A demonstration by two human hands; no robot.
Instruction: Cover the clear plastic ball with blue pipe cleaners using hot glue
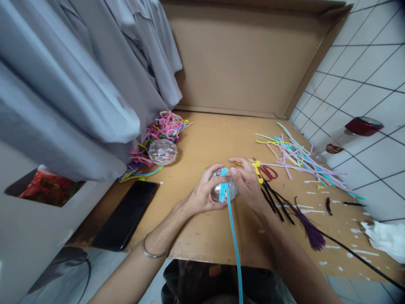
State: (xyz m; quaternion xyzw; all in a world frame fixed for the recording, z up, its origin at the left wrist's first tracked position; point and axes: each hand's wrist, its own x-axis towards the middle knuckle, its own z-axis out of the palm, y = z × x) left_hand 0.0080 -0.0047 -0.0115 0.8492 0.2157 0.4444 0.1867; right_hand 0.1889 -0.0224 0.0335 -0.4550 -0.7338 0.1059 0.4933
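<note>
My left hand (206,189) is wrapped round a clear, faceted plastic ball (216,195) and keeps it just above the table. Strips of light blue pipe cleaner (234,236) lie side by side across the ball, and one long end hangs down past the table's front edge. My right hand (248,179) is closed at the ball's right side, its thumb and fingers pressing at the upper part of the blue strips. Just beyond that hand lies a yellow tool (257,169), partly hidden, beside red scissor handles (268,172).
At left, a second clear ball (163,152) rests by a tangled pile of pipe cleaners (167,126). A black phone (126,215) lies nearer me. Loose pastel pipe cleaners (294,160), black stems (278,204), a purple tassel (313,232) and white tissue (384,238) are at right.
</note>
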